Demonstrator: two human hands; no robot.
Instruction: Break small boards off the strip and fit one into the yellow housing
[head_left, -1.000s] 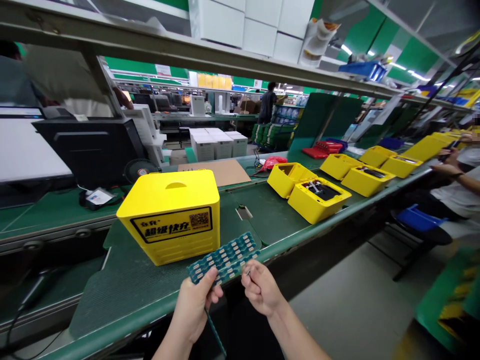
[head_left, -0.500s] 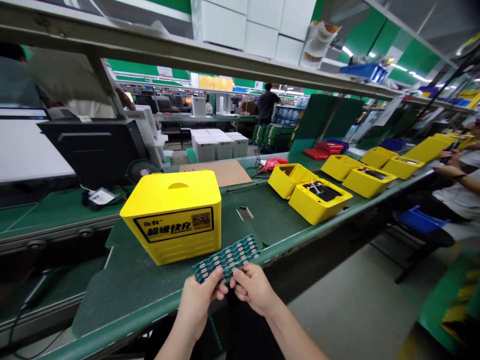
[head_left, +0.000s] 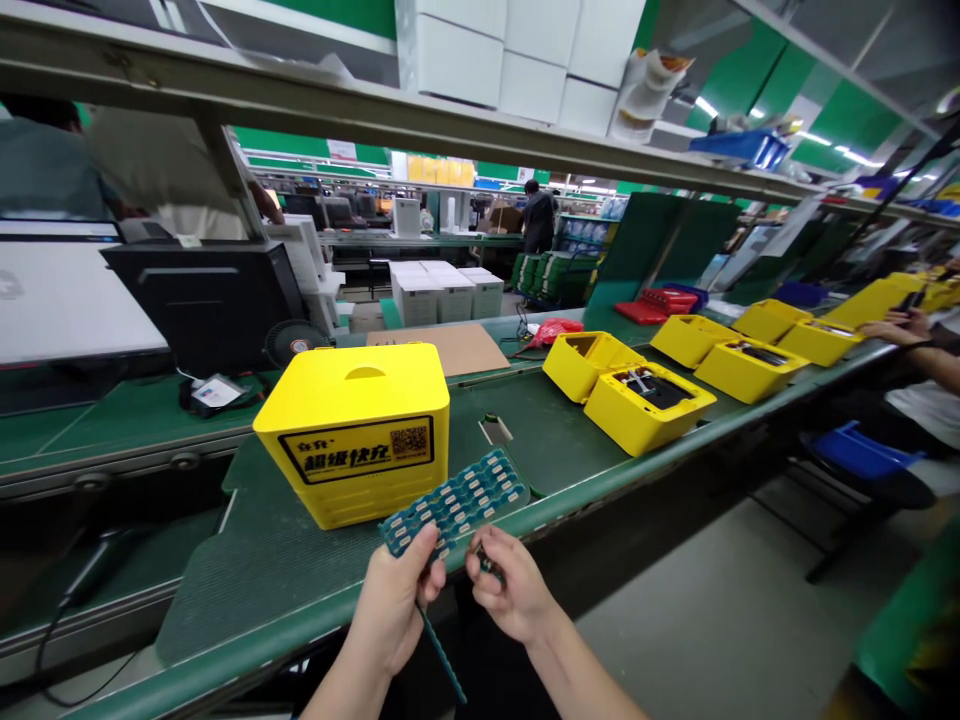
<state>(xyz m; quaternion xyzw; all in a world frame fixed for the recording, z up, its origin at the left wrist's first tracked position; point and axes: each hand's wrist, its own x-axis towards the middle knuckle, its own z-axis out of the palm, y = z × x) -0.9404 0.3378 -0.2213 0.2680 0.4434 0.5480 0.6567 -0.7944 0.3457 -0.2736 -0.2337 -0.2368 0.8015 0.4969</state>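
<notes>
My left hand grips the lower edge of a green circuit-board panel, a blue-green array of several rows of small gold-padded strips. A thin green board strip sticks down from under my left hand. My right hand is just below the panel's edge, its fingers pinching a small green piece. Just beyond the hands stands a closed yellow plastic case with a black label and QR code, on the green bench mat.
Farther right along the bench stand several open yellow cases. A cardboard sheet and a red bag lie behind. At the far right, a co-worker's hand works over the bench. A black monitor stands left.
My right hand has come away from the panel's edge and now pinches a small green piece. The thin strip shows more fully below my left hand. The view has shifted slightly.
</notes>
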